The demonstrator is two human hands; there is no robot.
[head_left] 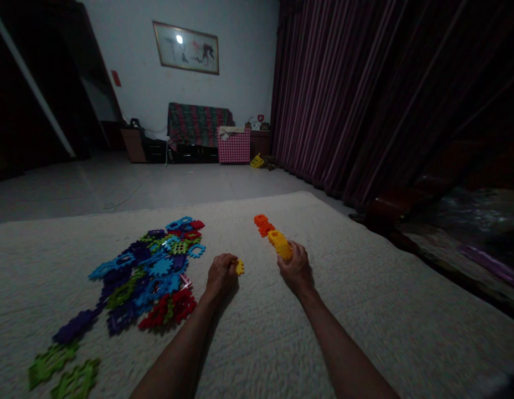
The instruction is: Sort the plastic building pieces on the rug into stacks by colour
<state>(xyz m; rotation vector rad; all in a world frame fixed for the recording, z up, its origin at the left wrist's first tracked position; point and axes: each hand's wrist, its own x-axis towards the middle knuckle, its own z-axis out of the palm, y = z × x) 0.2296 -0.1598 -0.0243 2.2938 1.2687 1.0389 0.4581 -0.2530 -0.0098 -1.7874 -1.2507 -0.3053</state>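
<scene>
Between the fingers of my left hand is a small yellow toothed plastic piece, just above or on the pale quilted cover. My right hand is closed round a stack of yellow toothed pieces. Directly beyond that stack lies a row of orange toothed pieces; I cannot tell whether the two touch. To the left of my left hand spreads a heap of blue, purple, green and red interlocking pieces.
Two green pieces lie at the near left of the pale quilted cover. Past its far edge is a tiled floor with a low cabinet covered by cloth. Purple curtains hang at the right.
</scene>
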